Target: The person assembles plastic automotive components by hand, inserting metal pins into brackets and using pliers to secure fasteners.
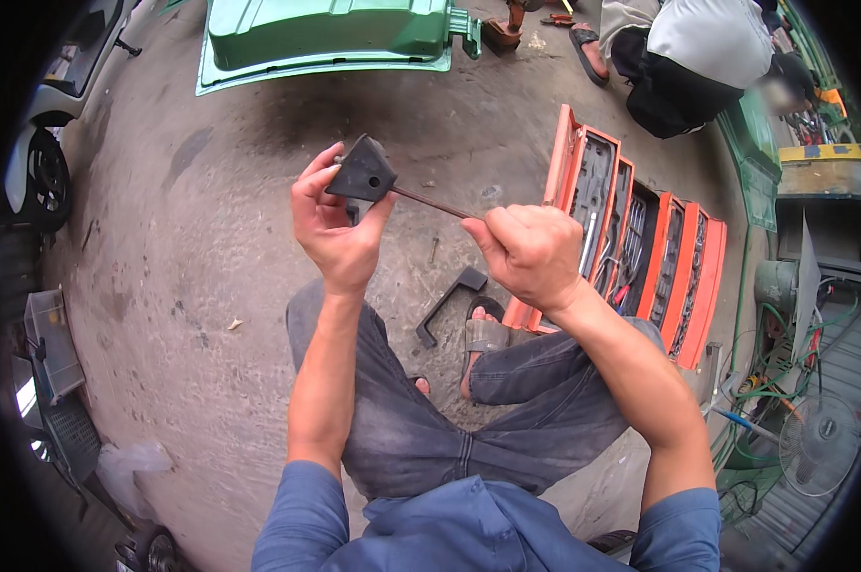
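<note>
My left hand (340, 224) grips a black wedge-shaped part (359, 173) with a round hole in its face, fingers along its left side and thumb under it. In my right hand (535, 250), closed in a fist, is one end of a thin brownish rod (432, 202), perhaps a screwdriver shaft; its handle is hidden by my fingers. The rod's other end meets the right side of the black part. Below, on the floor between my feet, lies a black handle-shaped bar (452, 305) with bent ends.
An orange cantilever toolbox (702, 296) full of tools stands open beside my right knee. A green metal panel (330, 38) is ahead. Someone in a light shirt (707, 43) crouches at the far right. A fan (820, 443) and cables sit right; a car wheel (47, 176) is left.
</note>
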Demonstrator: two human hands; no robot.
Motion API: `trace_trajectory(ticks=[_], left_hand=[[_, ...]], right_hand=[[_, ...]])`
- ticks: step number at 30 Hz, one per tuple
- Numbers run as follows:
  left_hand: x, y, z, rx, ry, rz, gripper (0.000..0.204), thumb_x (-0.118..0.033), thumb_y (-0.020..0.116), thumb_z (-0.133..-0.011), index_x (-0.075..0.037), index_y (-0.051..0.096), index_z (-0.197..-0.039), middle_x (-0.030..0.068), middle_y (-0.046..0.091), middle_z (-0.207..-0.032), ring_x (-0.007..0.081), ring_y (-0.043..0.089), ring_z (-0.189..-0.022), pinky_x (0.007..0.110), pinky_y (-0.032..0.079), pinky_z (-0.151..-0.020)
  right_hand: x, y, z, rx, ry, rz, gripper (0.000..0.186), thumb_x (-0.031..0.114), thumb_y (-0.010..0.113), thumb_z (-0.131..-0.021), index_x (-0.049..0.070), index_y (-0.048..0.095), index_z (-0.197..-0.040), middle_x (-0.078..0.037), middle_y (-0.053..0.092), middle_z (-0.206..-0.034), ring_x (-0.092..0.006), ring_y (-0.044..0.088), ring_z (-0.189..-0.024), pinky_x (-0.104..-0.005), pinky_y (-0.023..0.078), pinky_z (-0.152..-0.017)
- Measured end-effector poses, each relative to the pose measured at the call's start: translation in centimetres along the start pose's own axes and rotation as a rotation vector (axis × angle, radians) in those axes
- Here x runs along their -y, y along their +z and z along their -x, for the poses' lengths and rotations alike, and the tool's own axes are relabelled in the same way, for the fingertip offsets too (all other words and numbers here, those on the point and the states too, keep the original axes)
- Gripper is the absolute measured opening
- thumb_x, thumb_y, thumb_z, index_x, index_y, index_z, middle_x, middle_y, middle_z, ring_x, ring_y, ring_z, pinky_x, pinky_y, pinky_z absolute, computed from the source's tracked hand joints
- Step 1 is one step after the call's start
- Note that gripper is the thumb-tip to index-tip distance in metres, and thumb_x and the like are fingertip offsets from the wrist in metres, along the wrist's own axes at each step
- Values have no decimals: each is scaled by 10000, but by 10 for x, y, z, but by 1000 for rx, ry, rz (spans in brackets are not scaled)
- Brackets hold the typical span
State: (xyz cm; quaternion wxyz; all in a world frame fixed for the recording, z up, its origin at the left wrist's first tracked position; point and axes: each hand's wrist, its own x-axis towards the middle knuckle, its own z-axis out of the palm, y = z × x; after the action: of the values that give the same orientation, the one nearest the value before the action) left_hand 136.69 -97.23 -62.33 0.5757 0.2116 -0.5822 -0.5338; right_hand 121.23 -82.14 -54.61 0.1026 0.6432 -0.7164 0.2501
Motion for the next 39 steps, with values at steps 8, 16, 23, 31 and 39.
trace_trajectory(ticks=[8,16,23,31,39], left_hand=[[-6,6,-1,-39,-39,-29,610,185,792,-682,-24,503,-1177,197,458,-1413,276,641,-1158,366,567,-971],[-18,2,3,-60,199,-63,623,170,812,-677,-45,506,-1175,164,467,-1328,337,595,-1234,414,540,-1020],[-25,-3,1,-98,196,-81,611,174,807,-660,-69,500,-1129,175,476,-1312,337,609,-1216,416,550,-1004],[-31,-2,-3,-74,231,-132,587,181,792,-641,-81,521,-1091,183,507,-1310,332,633,-1183,399,553,-972],[-30,-6,-1,-6,313,-302,582,175,800,-608,-74,533,-1061,187,541,-1251,344,650,-1164,414,560,-963]], right_hand=[[0,2,5,98,340,-422,213,216,721,-918,92,654,-759,20,530,-561,-141,441,-439,-289,329,-454],[-23,-9,4,596,984,-1732,154,157,689,-963,37,630,-888,24,549,-666,-32,384,-500,-208,282,-456],[8,-32,-10,32,-186,-231,155,3,795,-738,27,676,-835,-23,501,-591,-157,496,-462,-300,354,-432],[16,-20,0,235,270,-545,122,9,765,-801,-5,646,-822,-60,582,-633,-128,556,-505,-278,409,-484],[18,-27,-8,267,113,-102,262,103,772,-801,48,526,-727,-71,607,-659,-255,609,-557,-377,449,-500]])
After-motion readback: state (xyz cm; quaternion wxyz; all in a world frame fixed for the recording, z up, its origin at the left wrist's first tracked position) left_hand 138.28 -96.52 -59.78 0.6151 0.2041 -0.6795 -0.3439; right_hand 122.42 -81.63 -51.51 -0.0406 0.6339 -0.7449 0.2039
